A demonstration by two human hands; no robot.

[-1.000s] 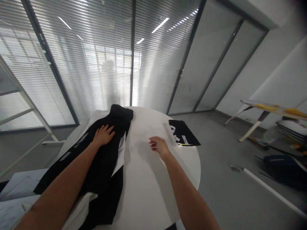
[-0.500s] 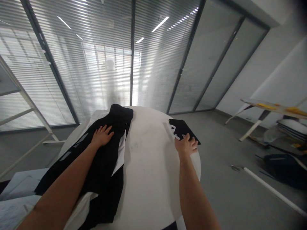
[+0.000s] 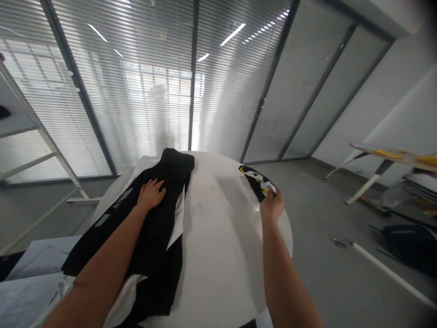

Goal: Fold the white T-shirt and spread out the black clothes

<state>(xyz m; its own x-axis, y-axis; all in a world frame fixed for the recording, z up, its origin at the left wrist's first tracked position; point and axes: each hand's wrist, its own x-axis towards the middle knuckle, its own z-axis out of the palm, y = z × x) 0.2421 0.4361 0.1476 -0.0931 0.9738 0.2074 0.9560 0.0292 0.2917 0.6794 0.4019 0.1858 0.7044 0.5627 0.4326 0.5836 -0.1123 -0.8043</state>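
A black garment with white panels [image 3: 155,237] lies stretched along the left side of a white round-ended table [image 3: 218,255]. My left hand [image 3: 151,193] rests flat on it, fingers spread. At the table's right edge my right hand [image 3: 273,206] is closed on the near end of a black printed piece [image 3: 255,178] that looks like fabric. White and yellow shapes show on the piece, which is tilted up off the table at the held end. The fingertips of my right hand are partly hidden behind the hand.
Glass partitions with blinds [image 3: 153,105] stand behind the table. Papers [image 3: 44,255] lie at the lower left, beside a white metal frame [image 3: 58,159]. To the right are another table [image 3: 396,155], a dark bag [image 3: 409,246] and a white pole [image 3: 392,273] on the floor.
My right hand has closed on the black printed piece and lifted its near end, so yellow marks now show. My left hand stays flat on the garment. The view has shifted slightly.
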